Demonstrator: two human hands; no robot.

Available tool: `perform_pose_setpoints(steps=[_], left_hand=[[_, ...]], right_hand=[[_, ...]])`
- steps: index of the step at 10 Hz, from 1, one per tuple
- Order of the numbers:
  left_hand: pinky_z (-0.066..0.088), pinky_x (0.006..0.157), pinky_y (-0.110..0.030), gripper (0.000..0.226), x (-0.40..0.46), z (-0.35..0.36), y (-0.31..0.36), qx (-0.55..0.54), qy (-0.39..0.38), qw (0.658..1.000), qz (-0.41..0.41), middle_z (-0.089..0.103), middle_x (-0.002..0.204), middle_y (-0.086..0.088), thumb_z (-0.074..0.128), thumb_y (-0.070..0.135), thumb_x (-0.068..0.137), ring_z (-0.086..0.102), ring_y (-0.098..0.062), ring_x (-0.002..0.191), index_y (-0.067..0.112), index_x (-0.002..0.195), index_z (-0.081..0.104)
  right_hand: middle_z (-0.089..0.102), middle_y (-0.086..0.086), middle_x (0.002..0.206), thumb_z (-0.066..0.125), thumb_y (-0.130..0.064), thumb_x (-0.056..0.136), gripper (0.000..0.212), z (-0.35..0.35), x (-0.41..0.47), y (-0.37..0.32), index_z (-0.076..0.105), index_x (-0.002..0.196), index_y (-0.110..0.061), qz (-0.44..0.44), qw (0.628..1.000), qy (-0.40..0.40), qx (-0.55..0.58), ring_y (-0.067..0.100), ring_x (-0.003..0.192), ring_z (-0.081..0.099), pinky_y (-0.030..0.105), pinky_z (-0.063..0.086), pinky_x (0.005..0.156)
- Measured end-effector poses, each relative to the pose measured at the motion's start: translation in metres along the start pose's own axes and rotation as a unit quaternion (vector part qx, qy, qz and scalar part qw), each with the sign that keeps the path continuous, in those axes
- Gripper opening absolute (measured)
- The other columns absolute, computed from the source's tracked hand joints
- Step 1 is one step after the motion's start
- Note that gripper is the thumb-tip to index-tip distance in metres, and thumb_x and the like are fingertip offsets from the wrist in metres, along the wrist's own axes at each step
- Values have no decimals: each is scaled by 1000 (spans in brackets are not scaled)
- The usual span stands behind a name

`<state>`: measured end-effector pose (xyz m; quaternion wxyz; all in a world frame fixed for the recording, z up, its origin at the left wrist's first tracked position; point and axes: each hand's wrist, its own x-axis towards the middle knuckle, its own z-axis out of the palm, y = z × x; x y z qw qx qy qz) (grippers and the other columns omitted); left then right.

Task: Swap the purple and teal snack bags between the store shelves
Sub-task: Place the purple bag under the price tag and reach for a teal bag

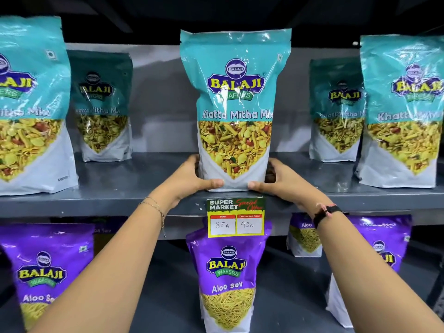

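A teal Khatta Mitha Mix bag (235,109) stands upright at the front middle of the upper shelf (120,188). My left hand (192,179) grips its lower left side and my right hand (276,180) grips its lower right side, thumbs across the front bottom edge. Directly below, on the lower shelf (168,296), stands a purple Aloo Sev bag (228,280). More teal bags stand on the upper shelf: far left (31,104), back left (102,104), back right (337,109), far right (403,111).
Other purple bags stand on the lower shelf at left (45,272), back right (304,236) and right (382,246). A price tag (236,217) hangs from the upper shelf's front edge, between my wrists. A dark shelf board is overhead.
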<state>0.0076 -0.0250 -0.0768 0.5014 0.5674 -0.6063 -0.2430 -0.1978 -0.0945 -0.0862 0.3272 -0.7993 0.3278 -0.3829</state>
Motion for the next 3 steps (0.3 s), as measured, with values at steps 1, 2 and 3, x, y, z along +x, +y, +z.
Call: perform_pose_setpoints(steps=[1,2,3], left_hand=[[37,101,-30,77,-1,0,0,6,5,1000,1,46,136,-8,76,14,64,45,-19,119,12,128,33],[36,105,-33,77,0,-1,-2,6,-8,1000,1,44,138,-8,76,15,64,44,-20,122,13,128,32],[34,103,-30,80,-4,0,3,17,-8,1000,3,41,141,-7,75,18,65,40,-20,125,13,131,29]], right_hand=[[57,3,127,76,-28,65,68,0,1,1,42,122,-16,10,1000,-1,2,16,111,55,37,44,101],[57,2,126,77,-30,64,72,-1,1,-1,40,124,-15,9,1000,-3,-4,16,111,55,37,44,100],[56,0,124,78,-33,63,75,-1,-1,-4,39,125,-15,20,1000,1,-19,15,111,54,32,44,97]])
